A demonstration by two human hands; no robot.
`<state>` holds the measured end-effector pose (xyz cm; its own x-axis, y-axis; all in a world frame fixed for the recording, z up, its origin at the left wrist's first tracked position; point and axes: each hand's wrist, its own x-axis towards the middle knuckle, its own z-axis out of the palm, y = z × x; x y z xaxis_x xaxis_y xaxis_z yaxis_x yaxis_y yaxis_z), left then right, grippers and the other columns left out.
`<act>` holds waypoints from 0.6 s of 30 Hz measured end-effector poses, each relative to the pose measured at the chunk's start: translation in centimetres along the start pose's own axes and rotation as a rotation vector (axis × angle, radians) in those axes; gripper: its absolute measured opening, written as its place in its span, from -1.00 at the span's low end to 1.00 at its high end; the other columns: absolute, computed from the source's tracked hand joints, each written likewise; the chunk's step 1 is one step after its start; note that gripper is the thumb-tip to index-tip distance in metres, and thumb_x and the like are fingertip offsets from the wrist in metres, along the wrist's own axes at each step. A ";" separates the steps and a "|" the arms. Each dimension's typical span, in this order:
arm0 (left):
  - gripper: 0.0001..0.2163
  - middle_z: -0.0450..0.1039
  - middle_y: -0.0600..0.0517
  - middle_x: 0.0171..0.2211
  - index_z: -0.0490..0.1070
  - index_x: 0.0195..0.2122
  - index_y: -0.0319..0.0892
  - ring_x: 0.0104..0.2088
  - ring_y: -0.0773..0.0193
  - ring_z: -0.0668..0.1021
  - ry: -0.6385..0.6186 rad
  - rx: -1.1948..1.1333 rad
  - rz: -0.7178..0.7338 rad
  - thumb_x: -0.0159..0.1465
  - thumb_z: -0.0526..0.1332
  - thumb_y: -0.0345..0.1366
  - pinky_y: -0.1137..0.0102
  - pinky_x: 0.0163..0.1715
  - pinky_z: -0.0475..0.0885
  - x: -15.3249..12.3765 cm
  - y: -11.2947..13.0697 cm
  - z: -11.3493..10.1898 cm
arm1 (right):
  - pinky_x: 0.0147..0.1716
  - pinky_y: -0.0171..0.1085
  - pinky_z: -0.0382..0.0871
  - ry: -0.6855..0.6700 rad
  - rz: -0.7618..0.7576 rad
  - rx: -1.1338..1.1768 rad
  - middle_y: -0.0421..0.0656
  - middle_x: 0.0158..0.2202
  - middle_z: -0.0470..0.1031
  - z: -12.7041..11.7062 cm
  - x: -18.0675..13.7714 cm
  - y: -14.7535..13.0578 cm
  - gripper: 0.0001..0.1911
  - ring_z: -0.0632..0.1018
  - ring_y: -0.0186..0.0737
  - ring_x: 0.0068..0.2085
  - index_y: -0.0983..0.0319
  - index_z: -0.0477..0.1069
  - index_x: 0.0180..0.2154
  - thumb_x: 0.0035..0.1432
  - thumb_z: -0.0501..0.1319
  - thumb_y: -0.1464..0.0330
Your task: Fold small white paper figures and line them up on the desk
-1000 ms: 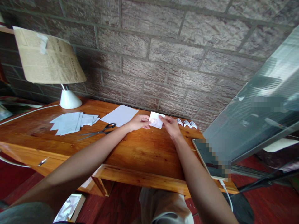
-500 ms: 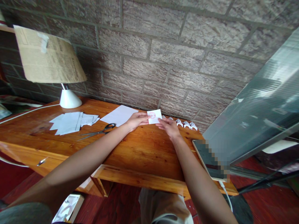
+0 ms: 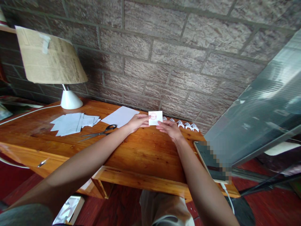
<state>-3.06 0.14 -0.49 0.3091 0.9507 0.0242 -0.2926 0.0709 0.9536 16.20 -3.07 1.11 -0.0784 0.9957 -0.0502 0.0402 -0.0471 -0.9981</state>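
Observation:
Between my hands, above the far part of the wooden desk [image 3: 145,157], I hold a small white square of paper [image 3: 157,118] with a round red stamp on it. My left hand [image 3: 138,122] is closed on its left edge, thumb in front. My right hand [image 3: 171,129] pinches its lower right part. Several small folded white paper shapes [image 3: 187,125] stand in a row beyond and to the right of my right hand; those nearest the square are partly hidden. Behind my left forearm lie black-handled scissors [image 3: 100,133] and a white sheet [image 3: 120,116].
A pile of white paper pieces [image 3: 70,124] lies at left, in front of a lamp with a white base [image 3: 71,100]. A tablet [image 3: 209,160] with a white cable rests on the right edge. A brick wall [image 3: 145,75] rises behind the desk.
The paper square has levelled slightly in my hands, and my right fingers have shifted a little left and lower along it. Everything else stays put.

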 end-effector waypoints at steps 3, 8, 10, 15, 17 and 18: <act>-0.62 0.60 -0.11 -0.29 0.55 -0.29 -0.24 -0.29 0.20 0.62 0.051 -0.071 0.065 -0.13 0.49 -0.20 0.24 -0.09 0.46 0.2 0.0 -0.1 | -0.30 -0.42 0.47 -0.051 0.018 -0.013 -0.15 -0.37 0.62 0.0 -0.2 0.0 -0.92 0.63 -0.33 -0.32 0.25 0.51 -0.35 0.07 0.33 0.37; -0.63 0.60 -0.10 -0.27 0.54 -0.29 -0.25 -0.25 0.20 0.61 0.066 -0.140 0.078 -0.13 0.49 -0.24 0.23 -0.03 0.42 0.3 -0.1 -0.5 | -0.29 -0.42 0.47 -0.087 0.020 -0.030 -0.13 -0.36 0.62 0.2 -0.5 -0.1 -0.87 0.63 -0.33 -0.32 0.26 0.50 -0.32 0.05 0.35 0.35; -0.64 0.60 -0.09 -0.28 0.53 -0.28 -0.24 -0.25 0.21 0.61 0.059 -0.160 0.071 -0.12 0.49 -0.25 0.25 -0.04 0.42 0.4 -0.1 -0.5 | -0.29 -0.42 0.47 -0.098 0.015 -0.034 -0.13 -0.37 0.62 0.3 -0.5 -0.2 -0.86 0.63 -0.33 -0.31 0.26 0.51 -0.32 0.05 0.35 0.35; -0.66 0.59 -0.07 -0.26 0.52 -0.29 -0.21 -0.25 0.25 0.60 0.069 -0.226 0.031 -0.10 0.48 -0.27 0.30 -0.08 0.44 0.6 0.1 -0.7 | -0.30 -0.40 0.47 -0.137 0.016 -0.046 -0.11 -0.36 0.62 0.3 -0.6 -0.1 -0.80 0.63 -0.31 -0.32 0.27 0.51 -0.29 0.02 0.37 0.32; -0.67 0.59 -0.06 -0.24 0.51 -0.30 -0.21 -0.24 0.27 0.60 0.079 -0.232 0.024 -0.10 0.48 -0.27 0.32 -0.09 0.44 0.6 0.2 -0.7 | -0.30 -0.39 0.47 -0.160 0.020 -0.055 -0.09 -0.34 0.63 0.2 -0.6 0.0 -0.78 0.63 -0.31 -0.32 0.27 0.52 -0.27 0.00 0.38 0.31; -0.67 0.59 -0.06 -0.24 0.51 -0.30 -0.21 -0.24 0.27 0.60 0.082 -0.229 0.026 -0.10 0.48 -0.28 0.32 -0.08 0.44 0.6 0.3 -0.7 | -0.30 -0.39 0.47 -0.170 0.022 -0.059 -0.09 -0.33 0.63 0.2 -0.6 0.1 -0.76 0.63 -0.31 -0.33 0.26 0.52 -0.26 0.00 0.38 0.31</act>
<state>-3.65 0.95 -0.42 0.2267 0.9739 0.0145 -0.4997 0.1035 0.8600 16.02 -3.67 1.06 -0.2437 0.9664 -0.0820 0.1016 -0.0586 -0.9931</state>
